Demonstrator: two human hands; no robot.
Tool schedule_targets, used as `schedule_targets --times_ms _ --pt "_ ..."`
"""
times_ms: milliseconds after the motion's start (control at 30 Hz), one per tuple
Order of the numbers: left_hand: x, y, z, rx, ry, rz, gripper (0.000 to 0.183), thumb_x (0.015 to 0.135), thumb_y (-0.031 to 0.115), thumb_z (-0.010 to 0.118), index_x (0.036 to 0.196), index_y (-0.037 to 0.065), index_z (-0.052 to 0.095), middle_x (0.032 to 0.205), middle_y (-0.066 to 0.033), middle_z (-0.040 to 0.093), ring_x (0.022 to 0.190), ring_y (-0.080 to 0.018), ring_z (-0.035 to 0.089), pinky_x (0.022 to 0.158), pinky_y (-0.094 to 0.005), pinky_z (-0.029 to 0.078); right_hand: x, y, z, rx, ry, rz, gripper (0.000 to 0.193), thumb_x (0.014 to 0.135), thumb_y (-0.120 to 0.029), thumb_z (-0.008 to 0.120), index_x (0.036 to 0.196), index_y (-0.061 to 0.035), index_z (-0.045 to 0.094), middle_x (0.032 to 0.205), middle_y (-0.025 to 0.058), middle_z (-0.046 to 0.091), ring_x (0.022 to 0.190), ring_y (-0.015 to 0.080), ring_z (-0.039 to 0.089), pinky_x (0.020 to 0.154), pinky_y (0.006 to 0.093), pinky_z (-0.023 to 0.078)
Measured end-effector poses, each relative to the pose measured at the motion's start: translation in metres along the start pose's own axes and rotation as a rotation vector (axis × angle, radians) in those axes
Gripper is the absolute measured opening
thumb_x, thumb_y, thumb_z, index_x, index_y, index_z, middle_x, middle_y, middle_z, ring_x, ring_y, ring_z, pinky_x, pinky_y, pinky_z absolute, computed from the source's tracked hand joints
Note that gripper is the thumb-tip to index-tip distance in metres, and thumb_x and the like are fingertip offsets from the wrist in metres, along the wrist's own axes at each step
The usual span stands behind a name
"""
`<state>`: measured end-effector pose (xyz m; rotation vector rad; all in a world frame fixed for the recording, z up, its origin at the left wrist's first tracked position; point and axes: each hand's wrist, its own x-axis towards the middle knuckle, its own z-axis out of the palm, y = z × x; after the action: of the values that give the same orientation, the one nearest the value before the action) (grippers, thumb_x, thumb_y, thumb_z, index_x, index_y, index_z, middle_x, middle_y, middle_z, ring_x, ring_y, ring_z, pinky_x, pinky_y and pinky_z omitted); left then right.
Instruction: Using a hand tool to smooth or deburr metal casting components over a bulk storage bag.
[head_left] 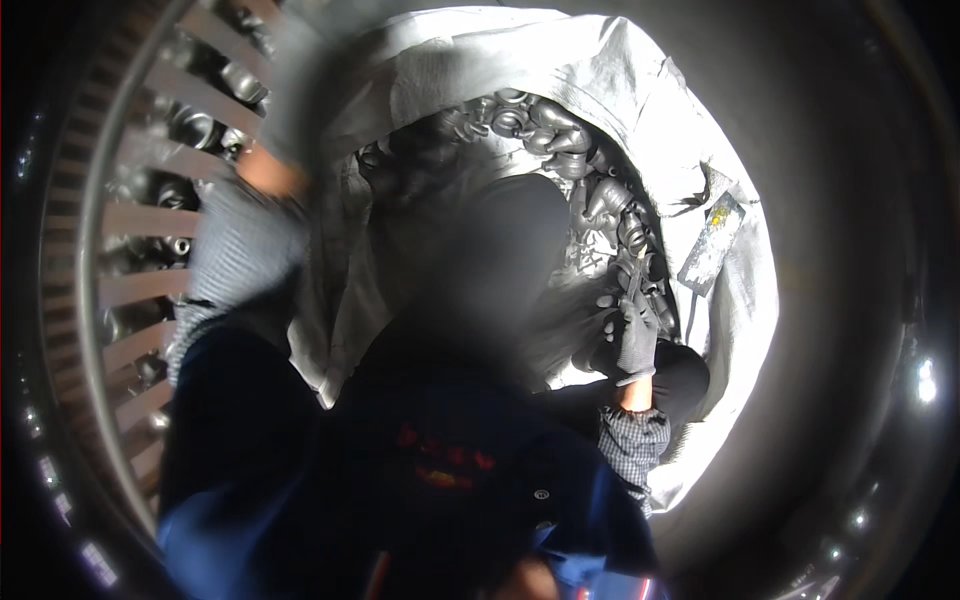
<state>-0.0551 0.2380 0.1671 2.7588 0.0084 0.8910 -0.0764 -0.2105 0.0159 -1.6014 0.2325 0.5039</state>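
My right hand (637,335), in a grey glove, is closed around a thin stick-like tool (637,272) whose kind I cannot make out. It is at the right inner side of a white woven sack (745,330). Close by lie dull grey metal pipe fittings (606,200), several of them curved like elbows. My left hand (308,85), apparently gloved too, is smeared by motion over the sack's upper left edge. Its fingers cannot be made out, nor whether they hold anything.
At the left, a crate with brown slats (150,220) and a rounded metal rail (88,240) holds more metal fittings. A worn grey label or plate (712,245) is on the sack's right side. A dark blurred shape (500,240) hides the sack's middle.
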Motion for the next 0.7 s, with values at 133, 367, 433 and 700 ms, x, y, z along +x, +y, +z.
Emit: schedule_targets --times_ms 133,367,433,700 --pt "-0.109 0.036 0.138 -0.741 -0.22 -0.43 0.031 0.082 0.01 0.068 0.112 0.003 0.063 0.104 -0.0082 0.064 0.096 -0.0183 0.061 0.082 -0.0317 0.05 0.003 -0.004 0.008 -0.07 -0.048 -0.006 0.039 0.095 -0.018 0.045 0.13 -0.0032 0.05 0.084 0.0038 0.065 0.049 0.0025 0.044 0.044 0.0169 0.037" --pt "-0.219 -0.067 0.224 -0.497 -0.309 -1.086 0.024 0.082 0.014 0.065 0.105 0.006 0.065 0.1 -0.0106 0.066 0.097 -0.0231 0.063 0.082 -0.0345 0.05 -0.004 -0.022 0.016 0.09 -0.051 0.095 0.038 0.095 -0.016 0.046 0.129 0.0022 0.049 0.081 0.0079 0.063 0.05 0.0042 0.041 0.045 0.0174 0.032" --pt "-0.277 -0.126 0.227 0.358 -0.968 -0.467 0.023 0.081 0.019 0.063 0.101 0.006 0.065 0.095 -0.0111 0.066 0.092 -0.0266 0.063 0.082 -0.0363 0.05 0.006 -0.013 0.019 0.092 -0.125 0.055 0.038 0.094 -0.014 0.045 0.128 0.0029 0.049 0.081 0.0078 0.063 0.051 0.004 0.041 0.047 0.0174 0.032" --pt "-0.252 -0.095 0.239 -0.024 -0.21 -0.391 0.032 0.082 0.026 0.062 0.105 0.004 0.063 0.095 -0.0136 0.066 0.09 -0.0301 0.062 0.079 -0.0401 0.049 0.008 -0.014 0.016 0.02 -0.117 0.147 0.035 0.092 -0.007 0.045 0.125 0.0024 0.054 0.078 0.0067 0.061 0.052 0.003 0.039 0.047 0.0178 0.033"
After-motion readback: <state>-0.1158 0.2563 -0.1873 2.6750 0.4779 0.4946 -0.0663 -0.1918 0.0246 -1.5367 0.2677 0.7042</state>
